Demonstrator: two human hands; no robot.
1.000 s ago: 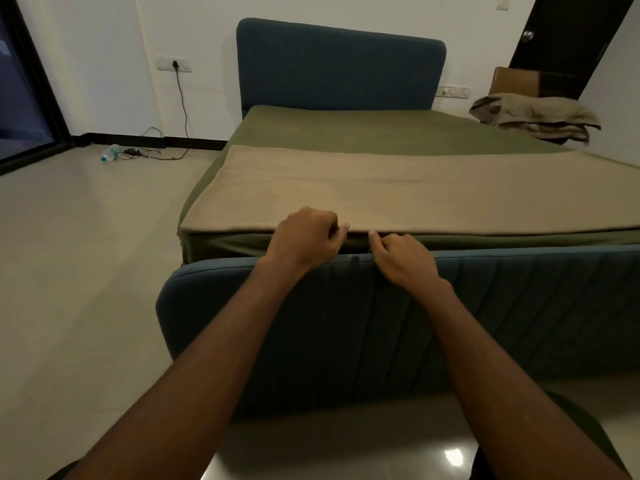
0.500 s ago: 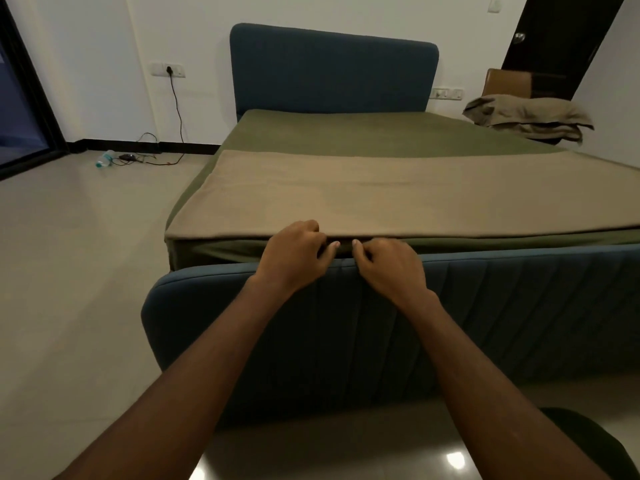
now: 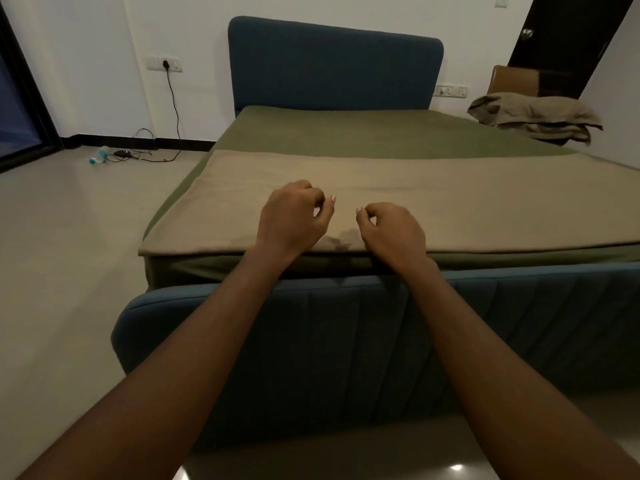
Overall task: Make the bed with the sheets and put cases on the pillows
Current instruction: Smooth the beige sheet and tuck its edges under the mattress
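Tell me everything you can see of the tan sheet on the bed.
The tan sheet is plain, matte cloth, spread flat and smooth over the foot half of the bed, on top of the green sheet. Its far edge runs straight across; its near edge lines up with the mattress edge above the blue footboard; the right side leaves the frame. The left hand and right hand, fingers loosely curled, are over its near edge; contact is unclear.

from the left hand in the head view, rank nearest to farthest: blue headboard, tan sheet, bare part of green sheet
1. tan sheet, directly below the left hand
2. green sheet, bare part beyond the tan one
3. headboard, upright at the bed's far end
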